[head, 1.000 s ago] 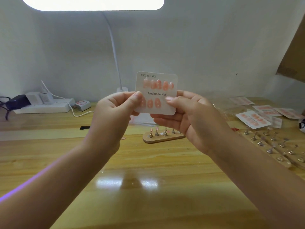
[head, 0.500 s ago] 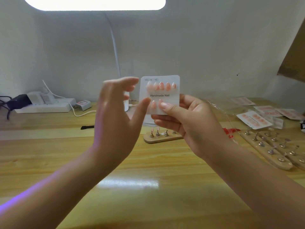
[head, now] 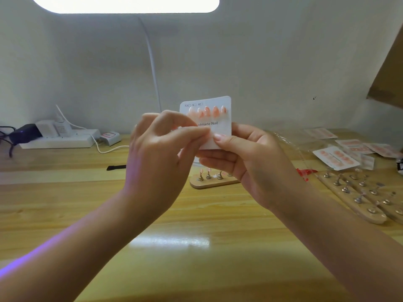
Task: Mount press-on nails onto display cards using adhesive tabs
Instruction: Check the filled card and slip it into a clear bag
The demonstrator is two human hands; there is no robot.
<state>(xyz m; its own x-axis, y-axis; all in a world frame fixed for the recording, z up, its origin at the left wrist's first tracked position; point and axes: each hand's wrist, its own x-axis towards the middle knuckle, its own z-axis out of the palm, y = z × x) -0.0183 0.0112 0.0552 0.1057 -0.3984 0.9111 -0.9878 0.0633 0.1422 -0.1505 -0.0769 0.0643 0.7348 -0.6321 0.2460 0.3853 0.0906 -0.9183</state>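
Back on the white square nail card [head: 220, 125], left hand [head: 161, 149] pinching beside gripping right hand [head: 246, 158].

A small home craft workbench: a wooden table [head: 65, 203] against a plain wall, a desk lamp [head: 126, 4] at 12 o'clock, a power strip [head: 58, 139] at 10 o'clock, nail stands [head: 357, 197] and finished nail cards [head: 335, 158] at 3 o'clock.

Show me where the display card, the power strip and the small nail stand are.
display card [head: 221, 125]: head view, white face right of the print.
power strip [head: 58, 139]: head view, its top face.
nail stand [head: 212, 183]: head view, wooden base.
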